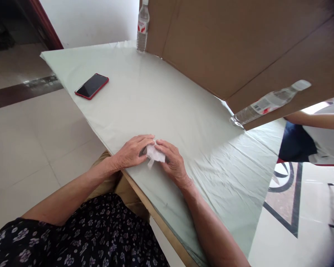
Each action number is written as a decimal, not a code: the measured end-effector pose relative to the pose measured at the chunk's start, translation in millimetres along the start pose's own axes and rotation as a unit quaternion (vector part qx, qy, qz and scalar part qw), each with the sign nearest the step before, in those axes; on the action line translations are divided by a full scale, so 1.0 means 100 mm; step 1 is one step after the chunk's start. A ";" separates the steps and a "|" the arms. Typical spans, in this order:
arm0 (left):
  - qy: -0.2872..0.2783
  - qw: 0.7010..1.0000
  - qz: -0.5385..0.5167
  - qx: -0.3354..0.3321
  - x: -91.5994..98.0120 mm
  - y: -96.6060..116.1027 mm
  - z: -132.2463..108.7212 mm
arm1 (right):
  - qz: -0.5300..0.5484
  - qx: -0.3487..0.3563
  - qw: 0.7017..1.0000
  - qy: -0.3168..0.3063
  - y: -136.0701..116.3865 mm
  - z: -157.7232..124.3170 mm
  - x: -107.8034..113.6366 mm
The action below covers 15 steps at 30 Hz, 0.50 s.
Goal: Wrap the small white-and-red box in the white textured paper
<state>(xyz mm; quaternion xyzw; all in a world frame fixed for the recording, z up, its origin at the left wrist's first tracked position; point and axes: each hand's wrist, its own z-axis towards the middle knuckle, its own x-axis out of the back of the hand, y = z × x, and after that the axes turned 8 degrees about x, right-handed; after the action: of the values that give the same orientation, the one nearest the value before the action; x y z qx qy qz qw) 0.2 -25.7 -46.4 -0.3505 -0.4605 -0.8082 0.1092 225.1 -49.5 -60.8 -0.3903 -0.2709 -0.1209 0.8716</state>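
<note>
A small crumpled white tissue [155,153] lies between my two hands, close to the near edge of the table. My left hand [135,150] curves around its left side, thumb and fingers bent toward it. From the other side my right hand [172,159] has its fingers on the tissue's edge, with the thumb tucked beneath and partly hidden. One thin strip of the tissue hangs down toward the tabletop. Whether anything is wrapped inside it cannot be seen.
Pale cloth covers the table [167,104]. A phone [91,86] in a red case lies at the left. Large brown cardboard [211,48] stands across the back, with a water bottle [143,27] and another bottle [267,104] against it. Another person's arm [311,119] shows at right.
</note>
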 end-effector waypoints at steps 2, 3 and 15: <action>0.006 0.998 -0.046 0.049 -0.02 0.03 0.09 | 0.067 -0.060 0.996 0.005 0.00 0.09 0.05; 0.000 0.994 -0.068 0.085 -0.02 0.05 0.14 | 0.107 -0.104 0.989 0.002 -0.01 0.14 0.07; -0.054 0.954 -0.225 0.190 -0.14 0.06 0.37 | 0.046 -0.223 0.972 0.056 0.14 0.29 -0.05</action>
<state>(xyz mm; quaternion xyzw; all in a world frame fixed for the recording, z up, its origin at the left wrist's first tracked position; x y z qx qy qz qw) 30.2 -0.5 -39.6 -0.2539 -0.6775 -0.6893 -0.0361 215.8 -18.2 -56.8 -0.5792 -0.1695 -0.1602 0.7811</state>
